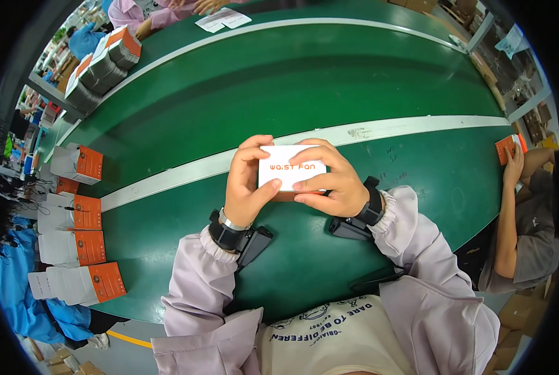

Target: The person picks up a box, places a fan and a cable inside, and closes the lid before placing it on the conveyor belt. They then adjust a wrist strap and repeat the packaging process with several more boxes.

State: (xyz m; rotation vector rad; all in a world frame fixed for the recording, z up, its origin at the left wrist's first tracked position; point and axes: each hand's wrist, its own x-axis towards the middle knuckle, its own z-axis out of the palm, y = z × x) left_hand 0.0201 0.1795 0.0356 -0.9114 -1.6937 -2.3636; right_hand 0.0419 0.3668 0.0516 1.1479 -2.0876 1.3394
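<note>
Between my two hands is a small carton box (279, 181), its white printed top toward me and a strip of orange side showing below. My left hand (248, 178) grips the left end, thumb on the top's lower edge and fingers around the far corner. My right hand (332, 178) holds the right end, with fingers lying across the top face. The box is over the green work table, near the white strip; whether it touches the table is hidden. Dark straps with black devices sit on both my wrists.
Several open orange-and-white cartons (89, 247) stand along the table's left end. Stacks of flat cartons (104, 69) lie at the far left. A co-worker's hand (514, 164) holds an orange box at the right. Across the table, another person sits near white papers (223, 20).
</note>
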